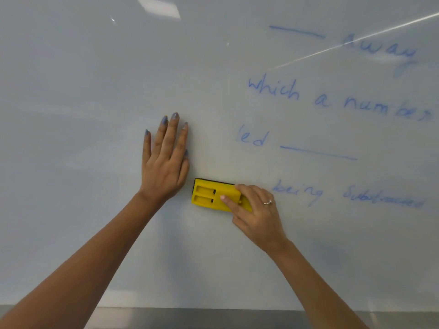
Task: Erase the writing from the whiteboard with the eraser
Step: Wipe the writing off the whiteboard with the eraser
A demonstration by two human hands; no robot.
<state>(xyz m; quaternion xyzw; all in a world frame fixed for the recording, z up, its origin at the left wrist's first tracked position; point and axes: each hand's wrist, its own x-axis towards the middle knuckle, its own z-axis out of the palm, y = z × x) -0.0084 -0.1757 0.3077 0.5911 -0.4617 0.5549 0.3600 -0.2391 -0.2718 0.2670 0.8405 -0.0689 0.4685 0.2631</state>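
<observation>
The yellow eraser (215, 195) is clamped in the right hand (255, 211) grip against the whiteboard (95, 91), left of the blue writing (332, 100); the left hand (164, 162) is pressed flat, fingers straight.

Bare whiteboard (71, 91) left of left hand (164, 162); writing (337, 100) crowds the right.

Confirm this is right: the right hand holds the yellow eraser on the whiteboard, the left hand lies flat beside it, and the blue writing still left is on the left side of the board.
One detail is wrong. In the head view the blue writing is on the right side of the whiteboard, not the left. The right hand does hold the yellow eraser, and the left hand lies flat beside it.
</observation>
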